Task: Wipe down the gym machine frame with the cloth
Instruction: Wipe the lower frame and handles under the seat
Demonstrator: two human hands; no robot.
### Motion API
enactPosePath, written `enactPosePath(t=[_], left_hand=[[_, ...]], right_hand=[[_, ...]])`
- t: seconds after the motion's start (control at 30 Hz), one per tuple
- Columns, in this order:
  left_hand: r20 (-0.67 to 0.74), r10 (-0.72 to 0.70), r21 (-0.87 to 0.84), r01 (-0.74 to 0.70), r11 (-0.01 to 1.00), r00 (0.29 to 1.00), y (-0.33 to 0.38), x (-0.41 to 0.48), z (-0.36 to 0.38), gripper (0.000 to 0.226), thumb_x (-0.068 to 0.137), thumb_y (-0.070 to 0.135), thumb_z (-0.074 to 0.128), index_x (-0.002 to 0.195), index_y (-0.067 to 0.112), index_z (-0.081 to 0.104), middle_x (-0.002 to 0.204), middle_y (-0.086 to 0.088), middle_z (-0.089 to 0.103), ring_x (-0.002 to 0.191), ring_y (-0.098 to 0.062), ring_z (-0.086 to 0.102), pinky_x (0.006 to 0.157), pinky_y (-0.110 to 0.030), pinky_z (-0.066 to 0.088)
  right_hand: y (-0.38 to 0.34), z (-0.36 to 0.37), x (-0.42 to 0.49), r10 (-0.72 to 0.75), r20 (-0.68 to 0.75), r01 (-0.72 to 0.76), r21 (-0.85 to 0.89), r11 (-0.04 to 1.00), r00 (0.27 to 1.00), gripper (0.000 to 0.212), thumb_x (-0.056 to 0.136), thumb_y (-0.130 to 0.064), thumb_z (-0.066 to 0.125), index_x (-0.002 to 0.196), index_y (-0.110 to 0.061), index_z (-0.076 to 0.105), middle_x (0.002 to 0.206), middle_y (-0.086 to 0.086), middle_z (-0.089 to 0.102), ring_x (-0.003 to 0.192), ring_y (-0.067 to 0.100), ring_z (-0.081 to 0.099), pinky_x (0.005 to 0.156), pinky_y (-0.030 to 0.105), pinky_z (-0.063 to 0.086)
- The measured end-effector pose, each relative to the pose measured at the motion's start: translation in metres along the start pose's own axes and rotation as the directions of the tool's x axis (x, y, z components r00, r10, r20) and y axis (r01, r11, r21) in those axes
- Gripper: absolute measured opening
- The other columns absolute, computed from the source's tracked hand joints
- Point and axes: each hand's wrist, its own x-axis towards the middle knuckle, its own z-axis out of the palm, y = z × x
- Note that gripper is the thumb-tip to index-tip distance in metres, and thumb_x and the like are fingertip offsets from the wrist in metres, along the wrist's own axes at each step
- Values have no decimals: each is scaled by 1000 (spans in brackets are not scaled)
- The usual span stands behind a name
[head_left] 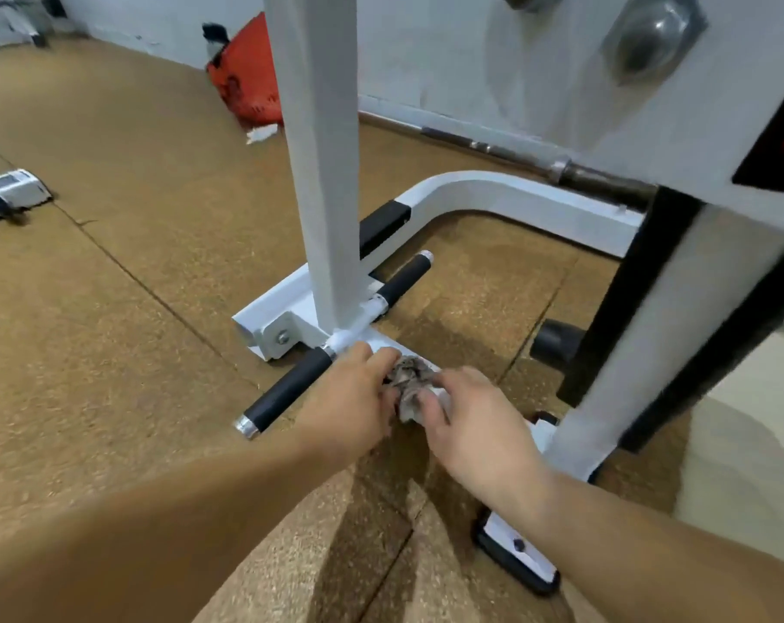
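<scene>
Both hands meet on the crumpled grey cloth [410, 380]. The left hand [354, 397] grips its left side and the right hand [471, 431] pinches the other side, thumb on top. The cloth lies bunched between them on the white base rail [383, 344], just in front of the foot of the upright post [322, 173]. The wipe would likely go better with the cloth spread flatter, pressed firmly along the rail away from the post, then worked round the post's foot.
</scene>
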Motion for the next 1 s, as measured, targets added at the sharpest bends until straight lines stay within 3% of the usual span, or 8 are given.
enactPosePath(t=[0.17,0.3,0.37,0.53,0.7,0.87,0.93,1.0], left_hand=[[-180,170,0,-172,985,969,2,18,4,42,93,10,60,134,19,60,119,-3,46,107,-25,48,84,-36,47],[7,111,34,-111,993,994,11,19,22,54,100,26,50,153,25,40,154,-2,27,143,-27,28,108,-39,40],[53,223,-7,-223,975,973,15,13,33,54,101,34,41,155,31,38,163,-1,22,150,-27,20,121,-43,32],[-6,392,75,-391,918,920,-27,31,33,41,96,28,45,133,22,62,146,-5,54,129,-32,52,109,-41,42],[-150,220,25,-219,976,964,-31,30,34,53,90,15,67,142,19,56,159,-4,44,148,-25,34,125,-29,11],[-82,517,44,-515,856,852,-47,16,36,60,87,9,74,142,25,57,156,2,50,145,-21,40,126,-36,25],[-79,470,80,-464,882,879,-60,33,28,65,87,13,77,145,29,52,160,3,44,146,-23,42,125,-36,27],[-134,255,-26,-261,965,957,-42,31,32,58,89,11,73,142,27,56,157,3,45,147,-25,40,125,-35,24]], right_hand=[[13,5,21,228,-63,-232,-55,971,972,31,102,-37,53,121,-16,65,121,7,63,115,30,58,92,39,51],[19,2,21,284,-19,-284,-124,951,959,26,97,-31,54,113,-17,70,115,8,64,109,32,61,87,38,52],[17,-1,24,298,21,-294,-116,949,954,28,84,-30,48,98,-20,69,102,7,65,98,33,63,75,35,49],[16,1,25,347,26,-345,-71,936,937,26,94,-15,56,116,-14,69,118,9,66,107,29,60,87,36,50],[18,3,21,305,68,-288,-184,940,950,49,92,-57,67,123,-19,66,120,3,63,115,24,57,90,33,45],[18,11,10,272,-15,-268,-231,935,962,55,98,-55,60,144,-25,50,137,-2,52,133,22,45,100,35,43],[16,14,4,279,-41,-280,-253,926,959,55,102,-55,53,148,-27,43,143,-5,45,136,19,37,101,34,42],[13,16,2,280,-48,-282,-262,923,959,53,103,-55,50,147,-29,42,144,-7,43,136,18,35,100,33,42]])
